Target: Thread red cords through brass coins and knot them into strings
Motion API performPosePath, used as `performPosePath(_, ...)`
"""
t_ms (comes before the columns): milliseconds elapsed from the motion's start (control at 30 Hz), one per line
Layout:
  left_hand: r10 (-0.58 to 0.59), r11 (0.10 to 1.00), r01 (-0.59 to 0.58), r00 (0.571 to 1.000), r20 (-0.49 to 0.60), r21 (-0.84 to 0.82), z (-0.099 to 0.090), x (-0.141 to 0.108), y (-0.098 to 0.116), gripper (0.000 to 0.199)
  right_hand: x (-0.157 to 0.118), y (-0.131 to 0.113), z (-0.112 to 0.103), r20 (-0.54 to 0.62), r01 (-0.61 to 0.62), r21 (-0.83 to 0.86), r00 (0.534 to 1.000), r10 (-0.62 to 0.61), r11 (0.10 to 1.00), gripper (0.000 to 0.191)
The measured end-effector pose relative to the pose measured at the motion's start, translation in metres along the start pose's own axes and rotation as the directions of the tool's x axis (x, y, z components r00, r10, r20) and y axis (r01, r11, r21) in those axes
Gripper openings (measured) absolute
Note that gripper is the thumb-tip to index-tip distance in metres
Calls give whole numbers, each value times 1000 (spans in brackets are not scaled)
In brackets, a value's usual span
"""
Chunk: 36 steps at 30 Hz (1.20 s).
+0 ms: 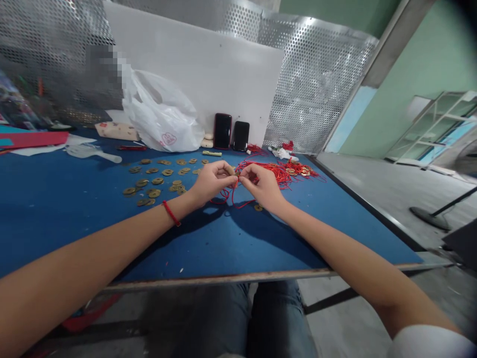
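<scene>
My left hand [215, 182] and my right hand [262, 185] meet above the blue table, fingertips pinched close together. Between them runs a red cord [236, 184], and a small brassy coin edge seems to show at the fingertips. Loops of the cord hang below the hands onto the table. To the left of my left hand lie several brass coins [153, 193] with holes, in small groups. One more coin [258, 207] rests under my right hand. Behind my right hand spreads a heap of red cords [281, 174].
A white plastic bag [164, 117] stands at the back, with two dark phones [222, 131] leaning against a white board [194, 59]. Red-corded coins [303, 170] lie at the right. A white plastic fan-shaped item [93, 152] is at the left. The table's front edge [223, 279] is near my legs.
</scene>
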<state>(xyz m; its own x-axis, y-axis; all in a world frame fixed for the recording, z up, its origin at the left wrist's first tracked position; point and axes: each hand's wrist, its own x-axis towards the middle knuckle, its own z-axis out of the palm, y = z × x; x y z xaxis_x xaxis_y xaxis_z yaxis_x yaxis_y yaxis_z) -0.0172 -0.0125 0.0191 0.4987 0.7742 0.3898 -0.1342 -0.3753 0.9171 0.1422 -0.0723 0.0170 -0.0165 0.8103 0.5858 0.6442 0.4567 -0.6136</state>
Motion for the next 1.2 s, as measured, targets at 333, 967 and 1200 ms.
performPosePath(333, -3, 1000, 2, 1000, 18, 13, 0, -2, -4, 22, 1, 2, 5, 44, -66, -14, 997, 66, 998, 9)
performPosePath(967, -94, 991, 90, 995, -34, -97, 4, -6, 2, 24, -3, 2, 8, -31, -129, 20, 991, 130, 991, 10)
performPosePath(1200, -80, 993, 74, 995, -67, -90, 7, -5, -1, 21, -3, 0, 8, -7, -150, 90, 988, 152, 985, 11)
